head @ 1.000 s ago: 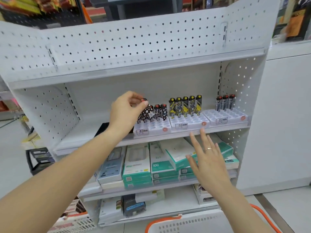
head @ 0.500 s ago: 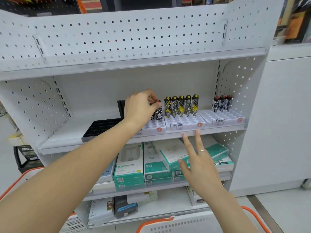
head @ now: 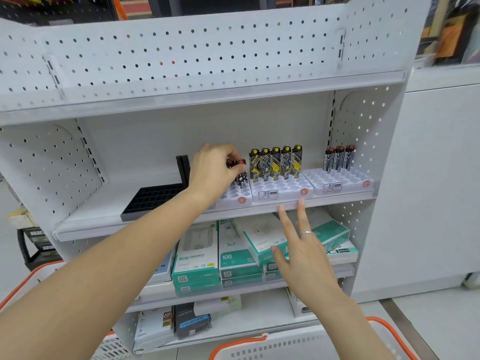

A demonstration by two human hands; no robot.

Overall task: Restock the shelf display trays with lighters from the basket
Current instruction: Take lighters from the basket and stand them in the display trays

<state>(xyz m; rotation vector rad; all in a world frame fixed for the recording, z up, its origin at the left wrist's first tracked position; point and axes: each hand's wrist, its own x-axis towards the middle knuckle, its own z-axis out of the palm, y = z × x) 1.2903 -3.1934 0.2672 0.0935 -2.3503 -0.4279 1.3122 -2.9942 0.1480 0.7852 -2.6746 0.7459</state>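
Three white display trays sit side by side along the front edge of the shelf, toward its right end. My left hand reaches over the left tray, its fingers curled round the red cap of a lighter with a black-and-white pattern, which stands upright at the tray's back row; how many lighters stand behind my hand I cannot tell. My right hand hovers lower, fingers straight and spread, gripping nothing, with the fingertips just at the shelf's front lip below the middle tray; a ring sits on one finger. Five yellow-and-black lighters stand upright in a row at the back of the middle tray. Three red-capped dark lighters stand at the back of the right tray, near the shelf's right wall. A black tray lies left of the white ones. Green-and-white boxes fill the shelf below. The white basket with its orange rim sits at the bottom, below my right arm.
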